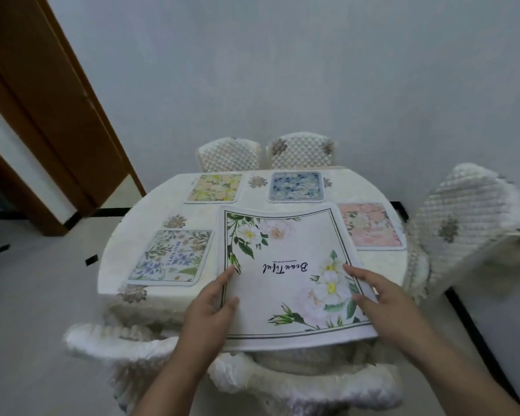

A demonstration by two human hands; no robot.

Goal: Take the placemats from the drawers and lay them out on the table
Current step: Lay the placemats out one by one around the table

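Observation:
A white placemat [285, 274] with white flowers, green leaves and the word "Beautiful" hangs above the near side of the round table [138, 205], held by both sides. My left hand [210, 307] grips its left edge and my right hand [382, 298] grips its right edge. Several smaller floral placemats lie flat on the table: a yellow one [215, 187] at the far left, a blue one [296, 186] at the far middle, a pink one [371, 225] on the right and a green-and-blue one [170, 258] on the left.
The table wears a cream cloth with a fringed hem. Quilted cream chairs stand around it: two at the far side [228, 157] [302, 151], one on the right [469, 211], and cushioned seats below my arms [297, 379]. A brown door frame [57, 115] stands left.

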